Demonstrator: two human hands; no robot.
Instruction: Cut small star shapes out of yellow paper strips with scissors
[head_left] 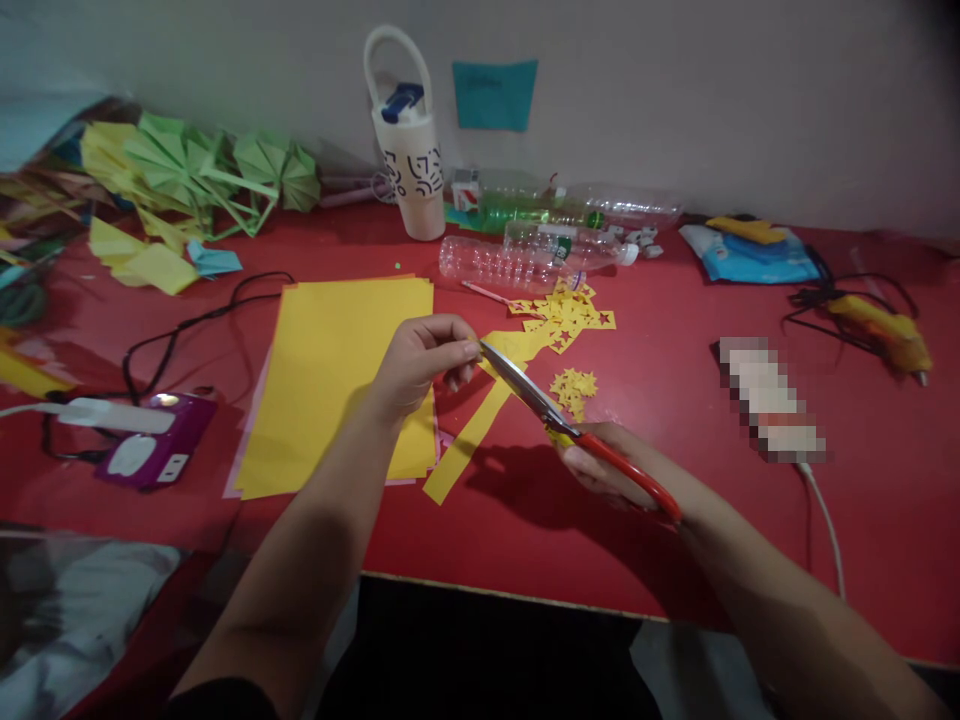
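Observation:
My right hand (611, 465) is wrapped round the red handle of a pair of scissors (540, 400), whose blades point up and left and look nearly together. A small yellow bit shows beside its fingers. At the scissors' tip, my left hand (424, 365) is closed in a pinch; what lies between its fingertips is too small to make out. Below the blades lie yellow paper strips (472, 435). A little pile of yellow paper stars (574, 388) sits just right of the blades. Behind it are yellow scraps with star-shaped holes (562, 322).
A stack of yellow paper (337, 370) lies under my left forearm on the red table (525, 560). Plastic bottles (502, 262) and a white tumbler (416, 180) stand or lie behind. A purple power strip (161, 440) is left; a phone (769, 400) and glue gun (885, 335) are right.

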